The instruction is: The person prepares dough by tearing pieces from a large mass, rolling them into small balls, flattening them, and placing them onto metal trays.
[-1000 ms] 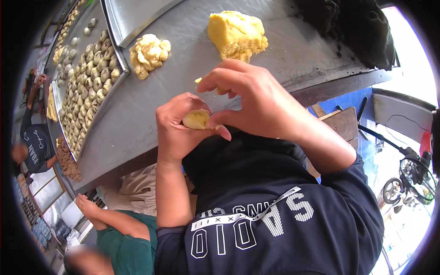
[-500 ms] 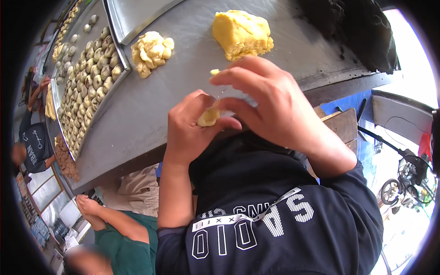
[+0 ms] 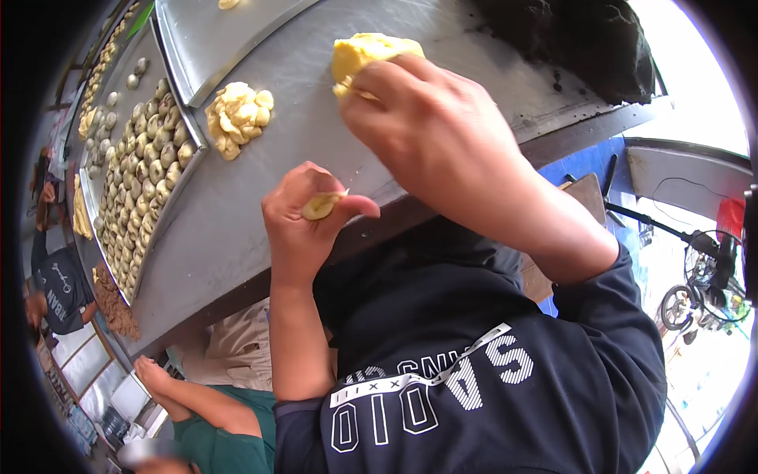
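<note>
My left hand is closed around a small pale-yellow piece of dough, with the thumb sticking out beside it. The piece looks flattened or cupped and sits above the table's near edge. Farther off, my right hand reaches over the big lump of yellow dough. Its fingers are bent and pressed on the lump's near side, covering part of it. To the left lies a heap of small pale dough pieces on the metal tabletop.
At the left a metal tray carries many rounded dough balls. Another tray lies beyond it. A black plastic bag rests at the far right. A brown crumbly mass and a co-worker in green are at left.
My right hand has moved from beside my left hand out to the yellow lump. My left hand, still holding its dough piece, has shifted left in the picture. The view has turned slightly.
</note>
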Motion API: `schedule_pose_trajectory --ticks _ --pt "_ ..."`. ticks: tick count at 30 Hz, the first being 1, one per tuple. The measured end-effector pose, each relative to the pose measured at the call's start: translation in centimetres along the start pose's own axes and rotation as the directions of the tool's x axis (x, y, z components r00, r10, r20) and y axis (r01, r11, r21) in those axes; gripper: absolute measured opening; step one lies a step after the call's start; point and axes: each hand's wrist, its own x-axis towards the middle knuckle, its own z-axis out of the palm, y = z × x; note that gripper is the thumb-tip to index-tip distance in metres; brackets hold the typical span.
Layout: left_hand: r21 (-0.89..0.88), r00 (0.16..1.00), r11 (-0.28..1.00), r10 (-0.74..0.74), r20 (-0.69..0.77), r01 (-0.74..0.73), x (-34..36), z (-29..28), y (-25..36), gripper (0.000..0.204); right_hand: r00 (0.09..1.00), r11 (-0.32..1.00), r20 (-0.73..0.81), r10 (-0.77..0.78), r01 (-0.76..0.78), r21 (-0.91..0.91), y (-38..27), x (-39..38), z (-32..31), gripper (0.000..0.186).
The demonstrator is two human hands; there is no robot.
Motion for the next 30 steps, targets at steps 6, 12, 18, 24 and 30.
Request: schedule_pose_trajectory --ticks 6,12,18,24,30 --pt "-0.433 0.987 0.893 -0.153 -0.044 0.119 -1.0 -1.8 -0.6 0.037 0.994 0.819 0.076 -0.072 0.103 -0.564 -1.2 0.0 6.0 0.016" --pt "-0.337 0.979 0.939 -0.123 -0.161 0.063 -2.9 -4.4 -1.3 0.038 0.991 0.995 0.134 0.005 -0.018 0.096 0.9 -1.9 1.2 0.020" --pt "-0.388 0.983 0.921 -0.099 -0.156 0.031 -2.8 -3.3 -1.8 0.041 0.995 0.991 0.072 0.062 -0.070 0.118 0.3 -4.5 1.8 0.035" --pt "-0.193 0.958 0.942 -0.285 -0.030 0.274 -2.5 -3.7 1.0 0.028 0.990 0.992 0.083 0.117 -0.121 0.044 2.0 -3.1 2.8 0.033" --pt "0.464 0.990 0.875 0.130 0.057 -0.141 -1.8 -4.5 0.4 0.023 0.996 0.952 0.005 -0.085 0.080 0.296 2.6 -4.3 1.9 0.018"
